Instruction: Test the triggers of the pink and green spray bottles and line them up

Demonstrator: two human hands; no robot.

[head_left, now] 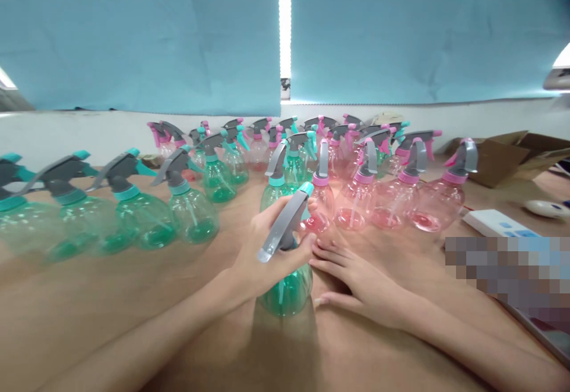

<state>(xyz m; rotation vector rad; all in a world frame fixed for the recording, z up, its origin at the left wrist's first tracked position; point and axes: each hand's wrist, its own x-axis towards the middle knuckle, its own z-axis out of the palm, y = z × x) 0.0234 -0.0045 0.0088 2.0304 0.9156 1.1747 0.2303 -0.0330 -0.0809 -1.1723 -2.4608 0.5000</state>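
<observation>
L hand (252, 254) is gripping a green bottle (285, 297) near its neck, centre of table (356, 363) — R hand (356, 276) is lying open, fingers spread, just beside; pink bottles (356, 199) are standing behind.

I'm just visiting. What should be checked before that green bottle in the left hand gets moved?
1. Left hand wrapped around the green bottle's spray head: ok.
2. Right hand free, palm down beside the bottle: ok.
3. Collar seated: cannot tell, the fingers hide it.
4. Base touching the table: cannot tell.
5. Front pink bottles upright: ok.
6. Open space straight ahead: not ok, other bottles stand close behind.
</observation>
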